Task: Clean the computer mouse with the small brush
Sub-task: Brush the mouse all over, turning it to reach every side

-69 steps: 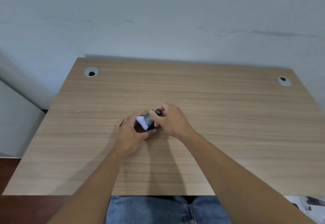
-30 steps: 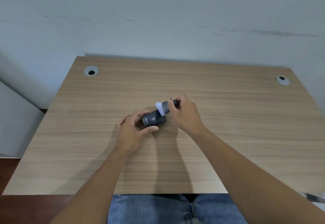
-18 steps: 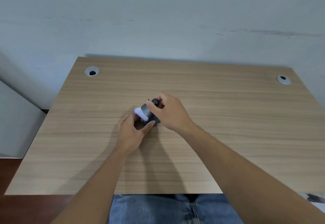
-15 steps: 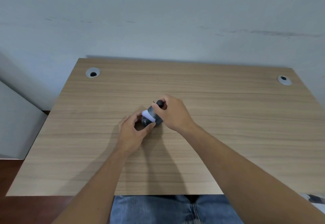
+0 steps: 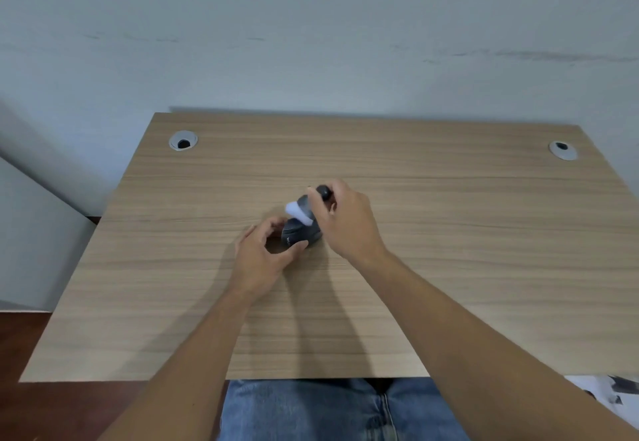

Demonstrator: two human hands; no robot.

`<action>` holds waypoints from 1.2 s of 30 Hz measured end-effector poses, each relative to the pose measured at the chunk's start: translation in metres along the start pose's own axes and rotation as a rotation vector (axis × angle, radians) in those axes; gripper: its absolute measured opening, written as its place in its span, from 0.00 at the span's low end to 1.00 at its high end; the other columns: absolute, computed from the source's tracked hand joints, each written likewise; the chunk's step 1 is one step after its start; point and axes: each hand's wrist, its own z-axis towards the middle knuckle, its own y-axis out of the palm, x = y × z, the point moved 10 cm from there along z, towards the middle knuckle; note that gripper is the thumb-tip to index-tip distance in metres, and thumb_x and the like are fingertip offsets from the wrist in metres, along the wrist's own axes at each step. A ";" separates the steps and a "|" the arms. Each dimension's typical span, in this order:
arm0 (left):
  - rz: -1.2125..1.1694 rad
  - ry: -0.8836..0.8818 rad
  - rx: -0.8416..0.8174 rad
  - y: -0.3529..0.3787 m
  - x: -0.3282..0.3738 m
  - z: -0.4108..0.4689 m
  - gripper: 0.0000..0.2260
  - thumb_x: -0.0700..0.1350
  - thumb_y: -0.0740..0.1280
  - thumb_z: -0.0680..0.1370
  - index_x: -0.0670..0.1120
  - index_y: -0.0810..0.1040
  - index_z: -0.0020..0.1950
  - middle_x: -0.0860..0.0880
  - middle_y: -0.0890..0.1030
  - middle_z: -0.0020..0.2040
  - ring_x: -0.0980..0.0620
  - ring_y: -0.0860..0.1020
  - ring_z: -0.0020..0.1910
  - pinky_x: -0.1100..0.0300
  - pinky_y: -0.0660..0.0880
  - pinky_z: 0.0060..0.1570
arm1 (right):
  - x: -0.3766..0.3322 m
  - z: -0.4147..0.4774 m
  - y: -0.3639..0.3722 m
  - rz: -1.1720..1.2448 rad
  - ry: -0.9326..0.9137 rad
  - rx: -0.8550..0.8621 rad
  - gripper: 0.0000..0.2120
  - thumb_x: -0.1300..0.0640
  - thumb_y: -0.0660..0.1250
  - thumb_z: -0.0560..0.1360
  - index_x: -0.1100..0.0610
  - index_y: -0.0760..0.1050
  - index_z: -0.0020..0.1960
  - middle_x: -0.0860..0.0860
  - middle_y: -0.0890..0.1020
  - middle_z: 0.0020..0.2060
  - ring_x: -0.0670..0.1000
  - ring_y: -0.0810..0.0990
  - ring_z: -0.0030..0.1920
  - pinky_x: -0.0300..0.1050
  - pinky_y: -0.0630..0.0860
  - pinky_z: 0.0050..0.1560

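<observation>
Centrally on the wooden desk sits one dark grey computer mouse, resting on the desktop with pale lettering on its near end, too small to read. The left hand steadies it: the thumb presses against the near side and the curled fingers reach round the far side, so the hand is clamped on the mouse from the left. The right hand is closed round the dark handle of one small brush, whose rounded black end pokes out above the knuckles. The brush's white bristle head points down and to the left, and its tip meets the top of the mouse at the far end. The two hands are close together, with the mouse between them, and do not touch each other. Both forearms are bare and come in from the bottom edge. The desktop is light wood-grain laminate and carries two round grey cable grommets, one at the far left corner and one at the far right corner. Behind the desk rises a plain pale wall with a few faint dark scuff marks. Blue jeans show below the near edge, and dark reddish flooring lies at the lower left.
</observation>
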 end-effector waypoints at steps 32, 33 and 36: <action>-0.178 0.004 0.009 -0.002 0.018 -0.008 0.22 0.50 0.78 0.80 0.61 0.77 0.72 0.52 0.90 0.59 0.48 0.87 0.60 0.42 0.79 0.70 | 0.055 0.008 -0.027 -0.087 0.167 0.095 0.17 0.46 0.69 0.82 0.59 0.76 0.43 0.49 0.80 0.34 0.51 0.78 0.36 0.46 0.76 0.38; -0.173 0.015 0.005 -0.002 0.019 -0.008 0.21 0.52 0.77 0.80 0.61 0.78 0.73 0.53 0.89 0.62 0.49 0.86 0.62 0.41 0.79 0.71 | 0.054 0.004 -0.025 -0.062 0.162 0.092 0.18 0.46 0.69 0.82 0.59 0.75 0.43 0.47 0.79 0.33 0.47 0.76 0.34 0.39 0.72 0.35; -0.115 0.046 -0.021 -0.003 0.022 -0.006 0.18 0.55 0.72 0.82 0.60 0.82 0.72 0.57 0.86 0.68 0.50 0.83 0.70 0.41 0.76 0.75 | 0.050 -0.003 -0.013 -0.014 0.160 0.040 0.16 0.46 0.70 0.82 0.57 0.76 0.42 0.44 0.77 0.31 0.42 0.75 0.31 0.33 0.68 0.33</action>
